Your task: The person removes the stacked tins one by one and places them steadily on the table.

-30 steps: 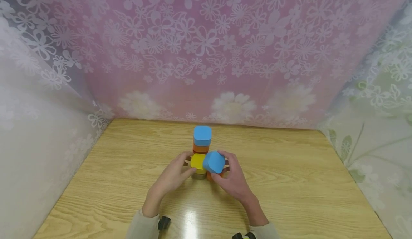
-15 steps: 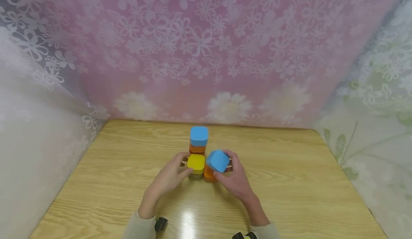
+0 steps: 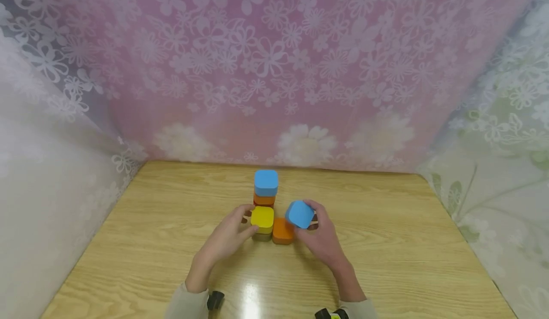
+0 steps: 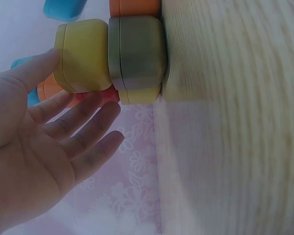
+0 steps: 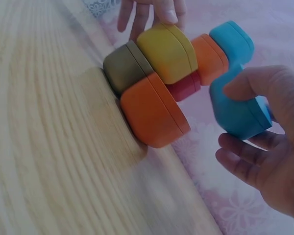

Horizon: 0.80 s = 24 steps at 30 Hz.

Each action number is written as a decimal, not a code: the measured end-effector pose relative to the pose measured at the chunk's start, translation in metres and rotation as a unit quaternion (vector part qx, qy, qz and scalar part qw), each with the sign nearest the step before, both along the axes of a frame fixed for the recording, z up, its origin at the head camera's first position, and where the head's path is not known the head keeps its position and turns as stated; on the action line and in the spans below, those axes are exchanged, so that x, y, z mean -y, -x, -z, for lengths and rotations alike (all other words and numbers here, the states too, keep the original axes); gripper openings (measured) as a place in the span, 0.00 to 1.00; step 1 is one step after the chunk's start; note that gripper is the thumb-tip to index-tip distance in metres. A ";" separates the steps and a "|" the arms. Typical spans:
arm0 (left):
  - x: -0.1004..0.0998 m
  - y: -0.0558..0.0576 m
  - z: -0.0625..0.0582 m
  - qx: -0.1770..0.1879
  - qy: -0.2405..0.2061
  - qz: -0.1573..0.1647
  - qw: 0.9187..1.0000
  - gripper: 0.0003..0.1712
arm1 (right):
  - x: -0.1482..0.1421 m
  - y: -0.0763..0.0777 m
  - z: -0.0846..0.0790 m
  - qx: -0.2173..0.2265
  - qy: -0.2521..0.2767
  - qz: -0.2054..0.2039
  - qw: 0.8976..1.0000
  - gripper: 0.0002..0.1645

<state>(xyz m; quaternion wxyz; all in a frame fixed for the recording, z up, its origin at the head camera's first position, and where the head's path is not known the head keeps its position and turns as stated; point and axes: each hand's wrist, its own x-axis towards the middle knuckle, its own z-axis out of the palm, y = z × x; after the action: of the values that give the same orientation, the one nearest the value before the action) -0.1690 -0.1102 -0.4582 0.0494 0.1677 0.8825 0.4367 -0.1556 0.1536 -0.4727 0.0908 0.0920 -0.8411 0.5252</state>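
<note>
My right hand [image 3: 321, 238] pinches a tilted blue block [image 3: 300, 214] between thumb and fingers, raised to the right of a low orange block [image 3: 283, 231]. In the right wrist view, space shows between that blue block [image 5: 237, 105] and the orange one [image 5: 152, 112]. With thumb in front and index finger behind, my left hand [image 3: 223, 235] holds a yellow block [image 3: 262, 218] that sits on an olive block [image 3: 262, 237]. The other left fingers [image 4: 95, 152] extend loosely. The orange block stands on the table against the olive one.
Behind the yellow block rises a taller stack: blue [image 3: 266, 181] on top, orange [image 3: 264, 199] under it, then red [image 5: 185, 87]. A pale yellow block [image 4: 142, 95] shows at its base. Flowered cloth [image 3: 274, 71] borders the wooden table [image 3: 386, 242] at the back and sides.
My right hand has carried the tilted blue block rightward, off the low orange block, whose top now shows. My left hand stays at the yellow block.
</note>
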 end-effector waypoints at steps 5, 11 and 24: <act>-0.001 0.001 -0.001 -0.002 -0.003 0.001 1.000 0.30 | -0.007 0.001 -0.002 0.028 -0.023 0.003 0.999 0.41; -0.001 -0.001 -0.001 0.008 -0.001 -0.003 1.000 0.31 | -0.015 0.001 -0.001 0.046 -0.050 -0.008 0.998 0.40; 0.000 0.000 -0.002 0.005 -0.002 -0.003 1.000 0.31 | -0.027 0.005 0.004 0.084 -0.093 -0.023 0.992 0.39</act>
<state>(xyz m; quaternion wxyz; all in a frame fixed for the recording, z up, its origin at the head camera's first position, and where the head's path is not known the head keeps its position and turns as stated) -0.1689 -0.1097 -0.4560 0.0521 0.1633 0.8816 0.4397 -0.1608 0.1805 -0.4766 -0.0016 0.0746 -0.8886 0.4525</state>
